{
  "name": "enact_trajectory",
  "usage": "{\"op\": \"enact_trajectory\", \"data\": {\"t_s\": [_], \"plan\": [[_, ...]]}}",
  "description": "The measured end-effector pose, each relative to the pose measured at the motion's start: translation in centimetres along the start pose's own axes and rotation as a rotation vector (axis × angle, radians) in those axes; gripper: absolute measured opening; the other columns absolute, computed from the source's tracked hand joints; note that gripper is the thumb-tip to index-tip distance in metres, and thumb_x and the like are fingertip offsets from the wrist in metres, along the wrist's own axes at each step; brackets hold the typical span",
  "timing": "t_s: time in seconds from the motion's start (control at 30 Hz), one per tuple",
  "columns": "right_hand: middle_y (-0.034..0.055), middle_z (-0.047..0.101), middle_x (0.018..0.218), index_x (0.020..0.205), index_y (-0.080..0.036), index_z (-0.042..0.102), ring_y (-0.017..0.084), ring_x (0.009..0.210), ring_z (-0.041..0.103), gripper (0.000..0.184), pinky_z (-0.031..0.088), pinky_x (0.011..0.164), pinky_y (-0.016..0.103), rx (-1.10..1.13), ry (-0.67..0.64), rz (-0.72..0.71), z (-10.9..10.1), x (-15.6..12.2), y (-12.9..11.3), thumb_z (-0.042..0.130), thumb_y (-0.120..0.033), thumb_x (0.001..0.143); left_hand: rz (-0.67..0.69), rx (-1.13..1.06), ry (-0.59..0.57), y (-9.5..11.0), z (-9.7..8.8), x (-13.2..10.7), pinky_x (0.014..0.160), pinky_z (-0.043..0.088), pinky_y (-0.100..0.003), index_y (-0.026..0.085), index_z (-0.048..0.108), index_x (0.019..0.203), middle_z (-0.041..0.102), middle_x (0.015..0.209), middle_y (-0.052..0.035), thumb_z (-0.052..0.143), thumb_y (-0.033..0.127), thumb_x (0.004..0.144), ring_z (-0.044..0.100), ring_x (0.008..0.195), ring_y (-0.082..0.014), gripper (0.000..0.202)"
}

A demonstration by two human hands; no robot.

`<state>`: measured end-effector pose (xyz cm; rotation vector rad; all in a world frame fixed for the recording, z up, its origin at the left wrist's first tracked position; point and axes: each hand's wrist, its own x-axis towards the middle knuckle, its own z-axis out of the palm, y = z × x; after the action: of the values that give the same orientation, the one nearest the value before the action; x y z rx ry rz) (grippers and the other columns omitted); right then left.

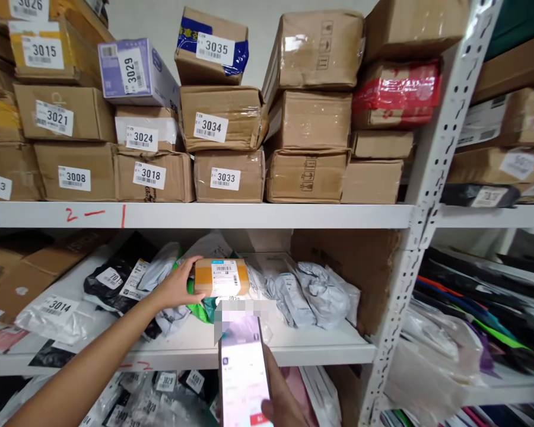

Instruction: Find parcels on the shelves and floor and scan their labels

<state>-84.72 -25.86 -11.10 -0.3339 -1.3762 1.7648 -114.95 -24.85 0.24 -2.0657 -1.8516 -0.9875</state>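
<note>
My left hand [184, 283] grips a small brown cardboard box [202, 277] by its left end, fingers on top and thumb below. A white shipping label with barcodes [225, 279] covers much of the box's front. The box is held over the middle shelf, in front of bagged parcels. Lower down, my right hand [278, 388] holds a smartphone [244, 367] upright, its lit screen facing me and the thumb over the lower screen. The phone's top end is just below the box, and that area is partly blurred out.
Numbered cardboard boxes [225, 178] are stacked on the upper shelf [249, 215]. Grey plastic parcels [324, 293] lie on the middle shelf [329, 349], with a white bag labelled 3014 [57, 311] to the left. A perforated white post [420, 225] stands at right. More bagged parcels [151, 403] fill the shelf below.
</note>
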Motion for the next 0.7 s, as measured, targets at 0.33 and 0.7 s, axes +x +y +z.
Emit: {"op": "enact_trajectory", "data": {"t_s": [0.33, 0.7], "plan": [[0.0096, 0.074, 0.101, 0.143, -0.025, 0.03, 0.027, 0.069, 0.073, 0.08, 0.048, 0.045, 0.027, 0.15, -0.263, 0.023, 3.8, 3.1, -4.6, 0.071, -0.051, 0.079, 0.044, -0.03, 0.003, -0.3, 0.1, -0.2, 0.109, 0.041, -0.041, 0.02, 0.03, 0.141, 0.045, 0.146, -0.0139, 0.074, 0.033, 0.067, 0.047, 0.131, -0.0295, 0.087], [0.0115, 0.072, 0.113, 0.144, -0.026, 0.032, 0.03, 0.079, 0.075, 0.081, 0.053, 0.044, 0.029, 0.171, -0.254, 0.014, 3.4, 3.2, -4.6, 0.072, -0.051, 0.078, 0.046, -0.048, 0.019, -0.4, 0.3, -0.1, 0.107, 0.043, -0.04, 0.022, 0.032, 0.141, 0.047, 0.143, -0.0124, 0.075, 0.032, 0.065, 0.049, 0.129, -0.0293, 0.088]]}}
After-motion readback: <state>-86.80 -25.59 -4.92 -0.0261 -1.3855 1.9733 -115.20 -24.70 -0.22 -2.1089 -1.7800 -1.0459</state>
